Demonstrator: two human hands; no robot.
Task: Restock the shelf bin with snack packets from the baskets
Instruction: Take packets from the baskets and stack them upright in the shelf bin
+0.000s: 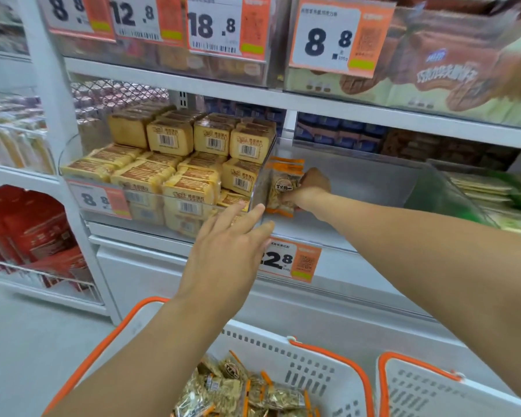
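Two bare arms reached toward the shelf. The right hand [309, 188] was pushed into the clear shelf bin [373, 188], its fingers curled round a snack packet [283, 188] with orange top and bottom edges, which it held upright at the bin's left end, against the clear side wall and near the front edge. The rest of the bin's floor behind and to the right of the hand showed bare. The left hand [226, 254] was stretched forward with straight, spread fingers, holding nothing, its fingertips at the bin's front left corner, just above an orange and white price tag [292, 261] fixed to the front edge. In the neighbouring bin to the left, yellow wrapped cakes [193, 164] were stacked in rows. Below the arms stood a white basket with orange handles [310, 365], with a heap of golden packets [241, 392] lying in its bottom; a second basket [427, 389] of the same kind stood just beside it on the right, its contents out of sight.
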